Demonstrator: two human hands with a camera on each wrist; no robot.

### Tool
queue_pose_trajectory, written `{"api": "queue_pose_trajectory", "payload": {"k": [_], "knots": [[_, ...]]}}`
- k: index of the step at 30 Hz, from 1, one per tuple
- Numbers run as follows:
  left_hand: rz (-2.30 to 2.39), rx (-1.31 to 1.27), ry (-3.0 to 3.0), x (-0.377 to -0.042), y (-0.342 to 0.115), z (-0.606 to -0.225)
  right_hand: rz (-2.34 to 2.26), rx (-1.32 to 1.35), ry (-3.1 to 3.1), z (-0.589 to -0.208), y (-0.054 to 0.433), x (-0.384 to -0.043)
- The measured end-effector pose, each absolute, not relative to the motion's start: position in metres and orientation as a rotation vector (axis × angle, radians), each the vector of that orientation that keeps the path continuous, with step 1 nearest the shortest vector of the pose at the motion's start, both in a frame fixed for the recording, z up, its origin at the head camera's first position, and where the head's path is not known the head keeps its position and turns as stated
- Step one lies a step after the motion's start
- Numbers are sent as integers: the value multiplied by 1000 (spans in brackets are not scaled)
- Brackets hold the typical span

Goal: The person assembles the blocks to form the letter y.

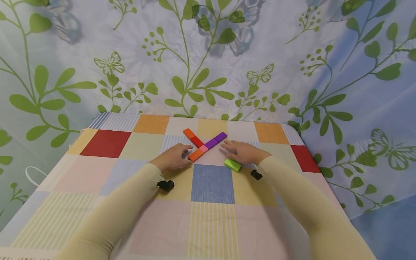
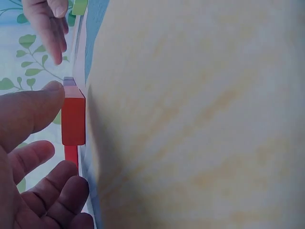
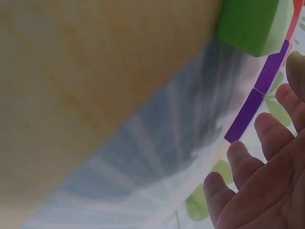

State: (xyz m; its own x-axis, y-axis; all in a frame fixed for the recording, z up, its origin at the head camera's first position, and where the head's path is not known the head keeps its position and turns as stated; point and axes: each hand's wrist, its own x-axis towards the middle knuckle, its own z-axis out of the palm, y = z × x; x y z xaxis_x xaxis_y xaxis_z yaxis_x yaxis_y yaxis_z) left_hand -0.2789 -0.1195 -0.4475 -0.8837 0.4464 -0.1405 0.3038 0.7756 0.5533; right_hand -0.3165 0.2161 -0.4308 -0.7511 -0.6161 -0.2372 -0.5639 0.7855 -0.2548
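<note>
Coloured blocks form a slanted Y on the cloth. One line runs from an orange block (image 1: 195,155) through a pink block (image 1: 203,148) to two purple blocks (image 1: 216,140). A red block (image 1: 196,142) and another orange block (image 1: 188,133) branch off to the far left. My left hand (image 1: 174,157) lies just left of the near orange block, fingers relaxed; in the left wrist view, whether the thumb touches that block is unclear. My right hand (image 1: 243,152) is right of the purple blocks, fingers loosely extended, holding nothing. Below it lies a green block (image 1: 232,165), apart from the figure.
A patchwork cloth (image 1: 212,184) covers the table. Behind it hangs a curtain (image 1: 195,54) printed with leaves and butterflies. Each wrist carries a black device, one at the left sleeve (image 1: 130,206) and one at the right sleeve (image 1: 302,195). A white cable (image 1: 32,173) loops beyond the left edge.
</note>
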Motion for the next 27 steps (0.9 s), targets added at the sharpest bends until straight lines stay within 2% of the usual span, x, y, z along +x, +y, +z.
{"api": "queue_pose_trajectory", "payload": {"k": [15, 27], "knots": [[833, 598, 2714, -279, -127, -452, -359, -890, 2659, -440, 243, -300], [817, 569, 2710, -278, -135, -448, -433, -898, 2642, -437, 246, -282]]}}
